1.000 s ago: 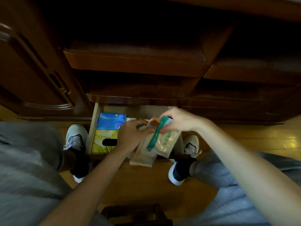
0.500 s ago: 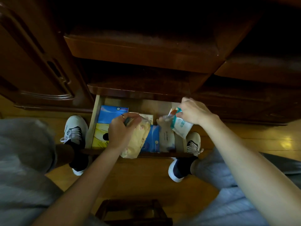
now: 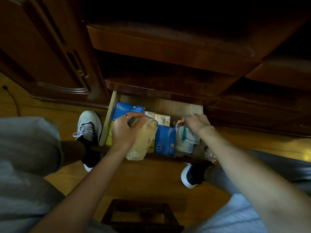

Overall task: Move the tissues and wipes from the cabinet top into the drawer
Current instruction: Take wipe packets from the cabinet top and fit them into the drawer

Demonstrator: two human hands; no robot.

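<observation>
At the left of the open drawer (image 3: 112, 113) a blue and yellow tissue box (image 3: 129, 109) was already stowed. The tan pack (image 3: 143, 140) had been lowered from mid-air toward the drawer's middle, clamped in the curled left hand (image 3: 125, 132), its end overhanging the front edge. A blue pack (image 3: 165, 140) was uncovered. The wipes (image 3: 185, 137) had been dropped into the right side, pinched by the right hand (image 3: 196, 123). Nearly done, probably.
</observation>
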